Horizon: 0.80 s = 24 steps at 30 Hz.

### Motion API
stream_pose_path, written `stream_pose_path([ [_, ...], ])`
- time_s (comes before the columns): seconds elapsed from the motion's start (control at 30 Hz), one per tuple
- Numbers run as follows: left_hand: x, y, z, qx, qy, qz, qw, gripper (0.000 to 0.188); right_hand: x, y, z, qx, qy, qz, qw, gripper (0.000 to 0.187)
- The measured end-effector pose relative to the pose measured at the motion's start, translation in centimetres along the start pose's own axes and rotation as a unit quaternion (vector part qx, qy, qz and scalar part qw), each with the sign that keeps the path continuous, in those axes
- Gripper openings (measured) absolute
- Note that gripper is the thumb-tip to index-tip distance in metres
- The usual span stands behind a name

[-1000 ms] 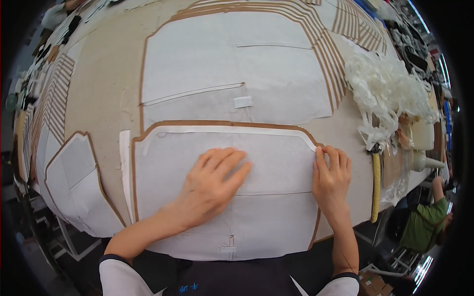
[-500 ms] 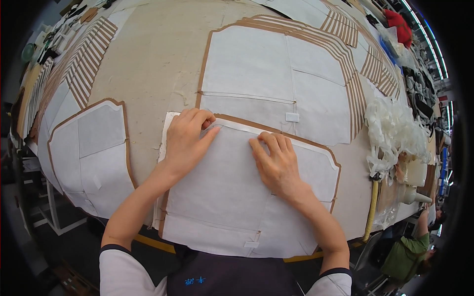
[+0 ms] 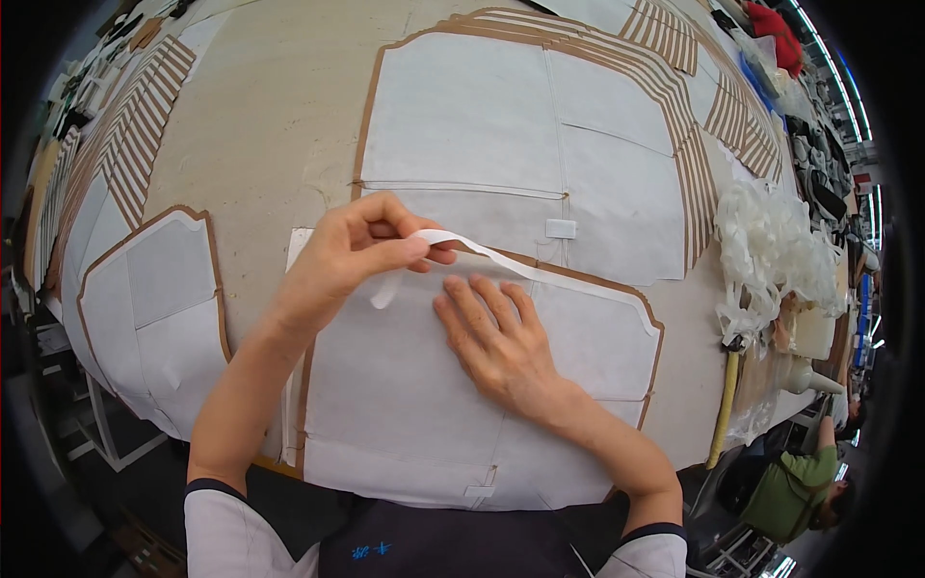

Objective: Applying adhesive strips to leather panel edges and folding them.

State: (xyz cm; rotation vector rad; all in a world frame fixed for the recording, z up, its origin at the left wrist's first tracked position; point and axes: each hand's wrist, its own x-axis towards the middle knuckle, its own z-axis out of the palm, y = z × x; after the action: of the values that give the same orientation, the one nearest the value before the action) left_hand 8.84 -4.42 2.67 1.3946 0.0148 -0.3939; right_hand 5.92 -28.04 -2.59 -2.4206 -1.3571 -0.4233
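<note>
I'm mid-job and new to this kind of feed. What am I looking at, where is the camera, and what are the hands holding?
There is no machine here: a person works with two bare hands. The one picture comes from a fisheye camera on the person's head, looking down, so straight edges bend near the rim. The left hand pinches a narrow white strip and lifts it off the upper edge of a white panel. The right hand lies flat on that panel. The panel sits on a brown-edged cardboard template on the work table. More white panels lie beyond, and a heap of white strips sits to the right. Another person is at lower right.
</note>
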Motion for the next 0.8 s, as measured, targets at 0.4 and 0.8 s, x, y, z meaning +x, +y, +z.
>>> stream_pose_path([
  [0.4, -1.1, -1.0, -2.5, 0.206, 0.055, -0.088, 0.973, 0.012, -2.7, 3.0, -1.4, 0.032, 0.072, 0.107, 0.991, 0.041],
  [0.8, -0.7, -2.0, -2.0, 0.239, 0.16, -0.042, 0.957, 0.01, -2.4, 2.5, -1.2, -0.015, 0.026, 0.135, 0.99, 0.044],
])
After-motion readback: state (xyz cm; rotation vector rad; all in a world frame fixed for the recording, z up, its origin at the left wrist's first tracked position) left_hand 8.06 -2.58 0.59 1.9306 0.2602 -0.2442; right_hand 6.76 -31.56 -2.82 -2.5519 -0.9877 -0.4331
